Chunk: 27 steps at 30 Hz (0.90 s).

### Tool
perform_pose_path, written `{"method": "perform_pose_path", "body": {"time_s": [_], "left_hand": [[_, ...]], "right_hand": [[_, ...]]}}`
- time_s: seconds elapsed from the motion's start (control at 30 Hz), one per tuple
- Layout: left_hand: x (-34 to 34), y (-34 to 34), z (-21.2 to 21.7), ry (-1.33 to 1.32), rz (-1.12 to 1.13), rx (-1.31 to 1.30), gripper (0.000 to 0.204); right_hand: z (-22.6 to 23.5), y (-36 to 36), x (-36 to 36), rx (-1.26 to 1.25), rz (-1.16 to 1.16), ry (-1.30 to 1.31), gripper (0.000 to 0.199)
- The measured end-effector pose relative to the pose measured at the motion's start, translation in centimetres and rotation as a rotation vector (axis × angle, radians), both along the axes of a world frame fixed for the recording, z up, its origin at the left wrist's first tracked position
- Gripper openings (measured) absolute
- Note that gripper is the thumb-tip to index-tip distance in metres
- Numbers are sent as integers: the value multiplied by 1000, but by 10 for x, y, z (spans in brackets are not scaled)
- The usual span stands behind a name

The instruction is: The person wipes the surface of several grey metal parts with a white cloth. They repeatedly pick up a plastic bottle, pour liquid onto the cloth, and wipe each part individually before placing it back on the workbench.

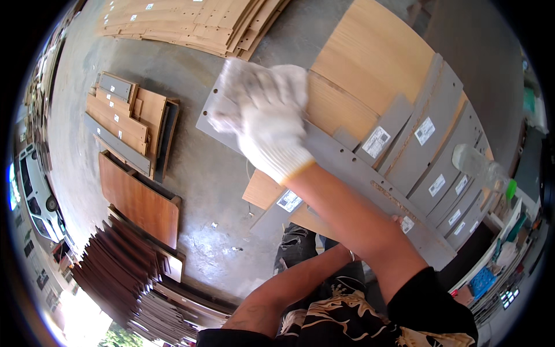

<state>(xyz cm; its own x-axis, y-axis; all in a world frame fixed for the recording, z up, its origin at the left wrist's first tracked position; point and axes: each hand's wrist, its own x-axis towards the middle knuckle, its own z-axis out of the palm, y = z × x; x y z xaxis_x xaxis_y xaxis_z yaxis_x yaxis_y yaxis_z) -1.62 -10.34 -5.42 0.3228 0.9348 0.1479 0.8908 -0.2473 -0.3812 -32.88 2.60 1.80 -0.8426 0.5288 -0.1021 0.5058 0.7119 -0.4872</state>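
Wht glove, gry board, tan wood-grain panel, blk shirt w/ gold print.

A long grey panel lies flat and slantwise over the pile, its left end jutting out over the floor. Dark holes run along its far edge; toward the right a rough strip shows bare brown. A white, bunched thing, perhaps a cloth though it's too blurred to be sure, sits near its left end.
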Motion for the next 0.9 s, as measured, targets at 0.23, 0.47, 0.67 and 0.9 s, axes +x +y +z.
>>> {"method": "perform_pose_path", "body": {"time_s": [0.23, 0.47, 0.67, 0.9], "left_hand": [[9, -4, -14, -629, 1, -147, 58], [3, 5, 6, -577, -18, -102, 67], [11, -6, -13, -445, -101, -244, 65], [-19, -4, -7, -31, -76, -113, 53]], "right_hand": [[9, 7, -17, 47, 146, -226, 66], [0, 5, -23, -47, -245, -36, 62], [9, 15, 30, 119, 100, -54, 51], [34, 16, 207, 160, 55, -19, 60]]}}
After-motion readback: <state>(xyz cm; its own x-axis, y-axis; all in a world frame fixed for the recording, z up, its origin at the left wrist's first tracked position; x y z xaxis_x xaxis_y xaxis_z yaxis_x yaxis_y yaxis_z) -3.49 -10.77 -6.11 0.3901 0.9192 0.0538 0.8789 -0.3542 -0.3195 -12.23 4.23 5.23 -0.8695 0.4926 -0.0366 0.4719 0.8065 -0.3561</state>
